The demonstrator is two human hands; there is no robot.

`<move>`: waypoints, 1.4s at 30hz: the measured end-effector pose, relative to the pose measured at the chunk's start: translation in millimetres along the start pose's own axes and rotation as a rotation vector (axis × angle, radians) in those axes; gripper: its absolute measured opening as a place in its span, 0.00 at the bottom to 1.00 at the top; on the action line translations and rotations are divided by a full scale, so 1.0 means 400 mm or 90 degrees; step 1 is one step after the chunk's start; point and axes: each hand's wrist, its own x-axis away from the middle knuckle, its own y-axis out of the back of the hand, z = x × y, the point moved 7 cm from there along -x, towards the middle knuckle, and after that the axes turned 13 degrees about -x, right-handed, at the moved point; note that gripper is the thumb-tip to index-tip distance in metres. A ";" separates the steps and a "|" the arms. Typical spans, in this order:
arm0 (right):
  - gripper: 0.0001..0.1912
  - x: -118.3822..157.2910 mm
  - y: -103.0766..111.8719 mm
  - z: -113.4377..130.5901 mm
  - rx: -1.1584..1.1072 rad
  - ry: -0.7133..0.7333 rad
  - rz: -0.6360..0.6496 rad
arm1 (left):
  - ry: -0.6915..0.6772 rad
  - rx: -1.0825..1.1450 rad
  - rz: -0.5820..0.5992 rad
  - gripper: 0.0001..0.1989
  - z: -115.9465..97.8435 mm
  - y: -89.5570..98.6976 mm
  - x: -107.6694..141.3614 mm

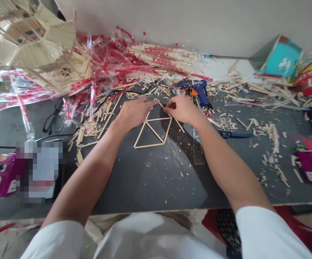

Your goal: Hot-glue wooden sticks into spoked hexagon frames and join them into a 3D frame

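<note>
A frame of thin wooden sticks (152, 132) lies flat on the dark work board (150, 183), forming a four-sided shape with a diagonal brace. My right hand (181, 109) pinches a thin wooden stick (176, 120) between its fingertips, just above the frame's upper right side. That stick slants down to the right, and its lower end passes beyond the frame. My left hand (133, 113) rests beside the frame's top corner with its fingers extended. Its index fingertip reaches the stick's upper end.
A blue hot glue gun (197, 91) lies beyond my right hand among scattered stick offcuts (226, 122). Blue-handled scissors (234, 135) and a clear ruler (198, 147) lie nearby. Glasses (53, 117), a stick-built model house (37, 46) and red-striped plastic wrap (104, 61) sit left and behind.
</note>
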 end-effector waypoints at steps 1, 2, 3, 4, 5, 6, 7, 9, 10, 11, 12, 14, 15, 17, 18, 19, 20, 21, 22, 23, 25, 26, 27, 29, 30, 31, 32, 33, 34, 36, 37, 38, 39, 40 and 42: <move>0.06 0.000 0.000 0.000 0.001 0.001 -0.001 | -0.001 0.002 0.000 0.28 0.001 -0.001 -0.001; 0.06 0.000 0.001 0.000 0.003 0.002 -0.003 | -0.001 0.004 0.000 0.28 0.002 -0.001 -0.001; 0.06 -0.001 0.001 -0.001 0.004 0.004 -0.004 | -0.002 0.008 0.000 0.28 0.003 -0.001 -0.001; 0.06 -0.001 0.000 -0.002 0.004 0.006 -0.005 | -0.002 0.013 0.000 0.28 0.004 -0.001 -0.002; 0.06 -0.002 0.000 -0.003 0.004 0.007 -0.005 | -0.001 0.017 0.001 0.28 0.005 -0.001 -0.002; 0.06 -0.003 -0.001 -0.004 0.005 0.009 -0.006 | 0.000 0.021 0.003 0.28 0.005 0.000 -0.002; 0.06 -0.003 -0.002 -0.005 0.006 0.010 -0.006 | 0.001 0.024 0.006 0.28 0.006 0.000 -0.003; 0.06 -0.004 -0.003 -0.007 0.007 0.011 -0.007 | 0.002 0.027 0.010 0.28 0.007 0.000 -0.003; 0.06 -0.004 -0.003 -0.007 0.007 0.011 -0.007 | 0.002 0.028 0.011 0.28 0.007 0.001 -0.003; 0.06 -0.004 -0.003 -0.007 0.008 0.010 -0.008 | 0.001 0.027 0.010 0.28 0.008 0.001 -0.004; 0.06 -0.003 -0.003 -0.007 0.010 0.008 -0.008 | 0.001 0.026 0.008 0.28 0.009 0.001 -0.004; 0.05 -0.003 -0.003 -0.006 0.013 0.007 -0.007 | 0.000 0.027 0.004 0.27 0.011 0.002 -0.005; 0.05 -0.003 -0.003 -0.005 0.015 0.008 -0.006 | -0.001 0.029 0.006 0.27 0.011 0.001 -0.005; 0.05 -0.002 -0.003 -0.004 0.015 0.010 -0.003 | -0.003 0.034 0.009 0.28 0.012 0.000 -0.005; 0.05 -0.002 -0.003 -0.004 0.015 0.012 -0.002 | -0.005 0.036 0.010 0.28 0.012 -0.001 -0.005; 0.05 -0.002 -0.003 -0.004 0.015 0.014 -0.001 | -0.005 0.036 0.010 0.28 0.012 -0.001 -0.005; 0.05 -0.002 -0.003 -0.005 0.015 0.014 0.000 | -0.006 0.036 0.008 0.28 0.012 -0.001 -0.005; 0.05 -0.002 -0.003 -0.006 0.015 0.015 0.000 | -0.007 0.035 0.006 0.28 0.012 -0.001 -0.005; 0.05 -0.002 -0.004 -0.006 0.015 0.016 0.001 | -0.007 0.034 0.004 0.28 0.012 0.000 -0.005; 0.05 -0.002 -0.004 -0.007 0.015 0.016 0.001 | -0.007 0.033 0.004 0.28 0.012 0.000 -0.005; 0.06 -0.001 -0.004 -0.007 0.014 0.016 0.001 | -0.005 0.030 0.008 0.28 0.012 -0.001 -0.006; 0.06 -0.001 -0.004 -0.007 0.013 0.015 0.002 | -0.004 0.029 0.011 0.28 0.012 -0.002 -0.006; 0.06 -0.001 -0.004 -0.007 0.012 0.013 0.002 | -0.003 0.028 0.014 0.28 0.012 -0.003 -0.006; 0.06 -0.001 -0.003 -0.006 0.011 0.009 0.001 | -0.002 0.027 0.014 0.28 0.013 -0.004 -0.007; 0.05 -0.001 -0.004 -0.005 0.011 0.009 0.001 | -0.002 0.027 0.011 0.28 0.013 -0.005 -0.007; 0.05 -0.001 -0.004 -0.005 0.011 0.009 0.001 | -0.002 0.027 0.008 0.28 0.013 -0.005 -0.007; 0.05 -0.001 -0.004 -0.004 0.011 0.010 -0.001 | -0.002 0.028 0.007 0.28 0.013 -0.006 -0.007; 0.05 -0.001 -0.004 -0.004 0.011 0.012 -0.003 | -0.001 0.028 0.006 0.28 0.013 -0.006 -0.007; 0.05 -0.001 -0.004 -0.004 0.010 0.013 -0.002 | -0.001 0.028 0.006 0.28 0.013 -0.006 -0.007; 0.05 -0.002 -0.005 -0.005 0.011 0.014 -0.001 | 0.002 0.027 0.008 0.28 0.012 -0.005 -0.006; 0.05 -0.002 -0.005 -0.006 0.012 0.013 0.000 | 0.003 0.027 0.009 0.28 0.011 -0.004 -0.005; 0.05 -0.002 -0.006 -0.006 0.012 0.013 0.001 | 0.003 0.027 0.010 0.28 0.010 -0.003 -0.005; 0.05 -0.002 -0.005 -0.005 0.012 0.013 0.001 | 0.003 0.029 0.011 0.28 0.009 -0.002 -0.005; 0.05 -0.001 -0.005 -0.004 0.012 0.013 0.001 | 0.003 0.031 0.012 0.28 0.009 -0.001 -0.004; 0.05 0.000 -0.004 -0.002 0.010 0.013 0.001 | 0.003 0.037 0.015 0.28 0.008 0.001 -0.004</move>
